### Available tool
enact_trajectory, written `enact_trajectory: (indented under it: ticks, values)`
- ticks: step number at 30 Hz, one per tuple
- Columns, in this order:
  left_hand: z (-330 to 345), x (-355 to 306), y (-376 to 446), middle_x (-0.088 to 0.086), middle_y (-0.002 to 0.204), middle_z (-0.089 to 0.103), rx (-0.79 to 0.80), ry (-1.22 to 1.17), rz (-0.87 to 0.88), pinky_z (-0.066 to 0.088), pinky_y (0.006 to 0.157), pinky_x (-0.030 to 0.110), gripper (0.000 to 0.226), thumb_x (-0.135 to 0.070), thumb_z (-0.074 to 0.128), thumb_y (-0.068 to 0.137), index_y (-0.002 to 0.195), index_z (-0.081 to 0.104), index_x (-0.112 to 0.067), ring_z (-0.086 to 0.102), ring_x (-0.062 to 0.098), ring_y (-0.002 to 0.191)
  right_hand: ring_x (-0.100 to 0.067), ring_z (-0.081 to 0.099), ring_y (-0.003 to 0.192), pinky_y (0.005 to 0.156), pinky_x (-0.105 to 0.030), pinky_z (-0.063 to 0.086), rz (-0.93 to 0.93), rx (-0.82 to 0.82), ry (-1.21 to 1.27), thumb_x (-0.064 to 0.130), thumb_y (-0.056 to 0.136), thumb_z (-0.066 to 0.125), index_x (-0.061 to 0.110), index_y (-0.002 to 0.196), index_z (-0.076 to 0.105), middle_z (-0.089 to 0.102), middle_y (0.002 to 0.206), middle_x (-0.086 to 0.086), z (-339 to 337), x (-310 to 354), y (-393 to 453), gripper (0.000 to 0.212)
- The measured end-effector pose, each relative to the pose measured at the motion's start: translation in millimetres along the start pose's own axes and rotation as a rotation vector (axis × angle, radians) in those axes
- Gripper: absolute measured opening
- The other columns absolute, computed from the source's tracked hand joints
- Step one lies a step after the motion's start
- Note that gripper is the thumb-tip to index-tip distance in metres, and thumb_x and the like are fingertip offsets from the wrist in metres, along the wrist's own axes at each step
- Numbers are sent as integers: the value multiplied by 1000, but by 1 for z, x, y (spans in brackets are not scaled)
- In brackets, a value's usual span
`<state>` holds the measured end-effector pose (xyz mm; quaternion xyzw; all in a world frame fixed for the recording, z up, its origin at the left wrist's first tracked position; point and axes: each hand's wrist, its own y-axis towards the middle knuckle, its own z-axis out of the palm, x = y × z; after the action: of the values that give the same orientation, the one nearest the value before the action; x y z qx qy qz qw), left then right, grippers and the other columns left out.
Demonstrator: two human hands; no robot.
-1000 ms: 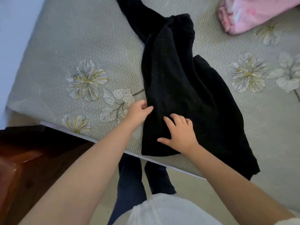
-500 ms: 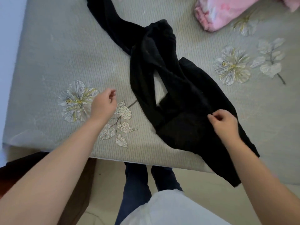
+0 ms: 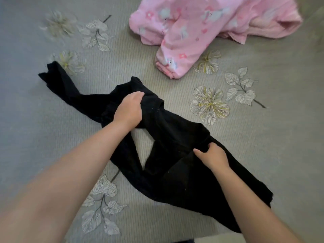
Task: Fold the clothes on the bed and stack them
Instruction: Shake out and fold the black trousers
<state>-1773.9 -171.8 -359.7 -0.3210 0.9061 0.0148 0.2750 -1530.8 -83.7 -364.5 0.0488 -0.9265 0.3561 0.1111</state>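
Item 1: black garment [image 3: 175, 137], apparently trousers or leggings, not yet folded. It lies rumpled across the middle of the bed [image 3: 263, 155], one long leg trailing out toward 10 o'clock and the wider part spreading toward 5 o'clock. A gap of bedcover shows through between two strands at the centre, so the cloth is twisted rather than flat.

Item 2: left hand [image 3: 128, 109], at 12 o'clock of the garment's middle. Grip closed on a bunched fold of the black cloth, fingers curled over it; probably placed there to draw the leg section straight.

Item 3: right hand [image 3: 211, 156], at 4 o'clock from the left hand. Thumb and fingers pinch a ridge of the same cloth, likely anchoring the wide end while the other end is pulled out. Two holds well apart suit spreading the cloth before any fold.

Item 4: pink printed garment [image 3: 201, 28], heaped and unfolded at 1 o'clock, well apart from the black one, one cuffed end pointing toward the centre. Awaiting its turn, by the look of it.

Item 5: grey bedcover with embroidered flowers [image 3: 209, 105] and leaves. No stack is visible.
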Motion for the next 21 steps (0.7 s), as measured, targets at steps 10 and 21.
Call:
enact_trajectory:
  ticks: [10, 21]
  values:
    - [25, -17, 67, 10, 129, 48, 469, 560, -9, 14, 109, 49, 39, -8, 36, 89, 127, 44, -10, 38, 28, 124, -31, 58, 88, 67, -32, 38, -8, -250, -130, 39, 90, 51, 4, 98, 51, 60, 93, -12, 9, 7, 24, 36]
    - [-74, -39, 34, 11, 81, 56, 266, -126, 53, 33, 60, 16, 14, -6, 48, 92, 93, 59, 3, 51, 11, 73, -29, 50, 74, 57, -28, 30, -212, -171, -38, 0, 84, 45, -7, 78, 56, 49, 72, -12, -74, 12, 27, 14]
